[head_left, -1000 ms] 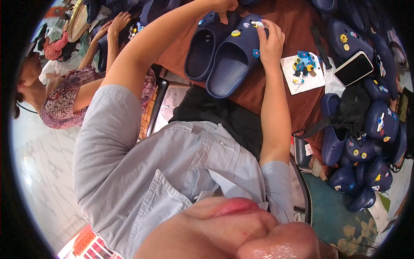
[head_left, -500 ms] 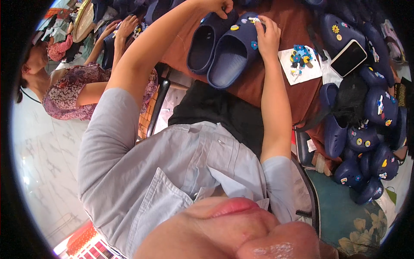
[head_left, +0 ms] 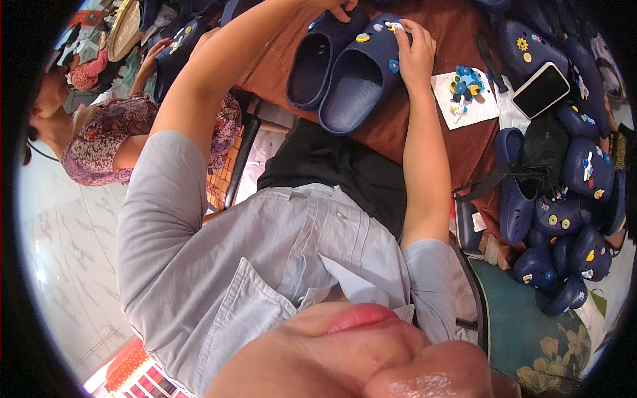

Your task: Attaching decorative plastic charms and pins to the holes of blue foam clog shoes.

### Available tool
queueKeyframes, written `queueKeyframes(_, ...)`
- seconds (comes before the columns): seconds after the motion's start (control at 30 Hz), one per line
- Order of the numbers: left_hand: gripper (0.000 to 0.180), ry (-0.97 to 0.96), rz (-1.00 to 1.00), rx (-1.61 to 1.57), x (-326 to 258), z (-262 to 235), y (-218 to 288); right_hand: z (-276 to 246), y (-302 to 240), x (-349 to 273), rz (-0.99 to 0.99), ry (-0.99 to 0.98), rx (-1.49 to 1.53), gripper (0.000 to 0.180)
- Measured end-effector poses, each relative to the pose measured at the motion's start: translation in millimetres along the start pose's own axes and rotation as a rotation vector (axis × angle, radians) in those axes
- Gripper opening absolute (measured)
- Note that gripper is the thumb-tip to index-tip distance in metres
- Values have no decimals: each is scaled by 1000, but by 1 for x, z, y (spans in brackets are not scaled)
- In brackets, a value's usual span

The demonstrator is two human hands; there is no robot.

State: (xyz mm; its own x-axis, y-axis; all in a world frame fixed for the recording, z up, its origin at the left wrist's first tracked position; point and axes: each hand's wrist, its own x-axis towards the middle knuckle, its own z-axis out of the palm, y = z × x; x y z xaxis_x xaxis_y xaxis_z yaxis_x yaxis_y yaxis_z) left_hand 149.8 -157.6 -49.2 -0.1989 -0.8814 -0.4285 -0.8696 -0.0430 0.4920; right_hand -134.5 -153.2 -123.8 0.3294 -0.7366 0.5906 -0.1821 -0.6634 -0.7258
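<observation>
A pair of navy clogs lies side by side in front of me, heels toward me: a left clog (head_left: 308, 73) and a right clog (head_left: 350, 89). The right clog carries small charms on its toe, among them a yellow-and-white one (head_left: 362, 38) and a blue flower (head_left: 394, 66). My right hand (head_left: 418, 53) grips that toe at its right side, thumb next to a white charm (head_left: 394, 26). Over the left clog's toe, my left hand (head_left: 340, 8) has its fingers curled closed, partly cut off by the top edge; what they hold cannot be made out.
White paper (head_left: 454, 118) bearing loose charms (head_left: 466, 84) lies right on the brown cloth (head_left: 424, 156). Beyond are a phone (head_left: 541, 90), a black mesh bag (head_left: 545, 147) and several piled, charmed clogs (head_left: 557, 215). At left, a person in a patterned top (head_left: 99, 149) handles another clog (head_left: 178, 53).
My left hand has shifted slightly up toward the top edge. My right hand stays on the right clog. At left, the other person's hands have moved, exposing more of their clog.
</observation>
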Motion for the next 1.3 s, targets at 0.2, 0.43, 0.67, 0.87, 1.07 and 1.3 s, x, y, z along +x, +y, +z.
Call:
queueKeyframes(0.2, 41, -52, -57, 247, 38, 8, 24, -12, 3, -6, 43, -4, -47, 28)
queueKeyframes(0.43, 50, -160, -359, -101, 56, 18, 11, -9, -6, -5, 63, -17, -41, 26)
queueKeyframes(0.67, 54, -48, -5, 287, 44, 20, 3, -6, -7, -4, 46, 4, -39, 28)
queueKeyframes(0.87, 40, -143, 62, 140, 22, 6, 18, -3, -4, -3, 31, -15, -37, 29)
queueKeyframes(1.07, 30, 169, 241, 102, -21, 8, 31, -6, 9, -1, -34, 25, -32, 29)
queueKeyframes(1.3, 16, 397, 25, -227, -58, -1, 33, -5, 5, -1, -26, 16, -32, 29)
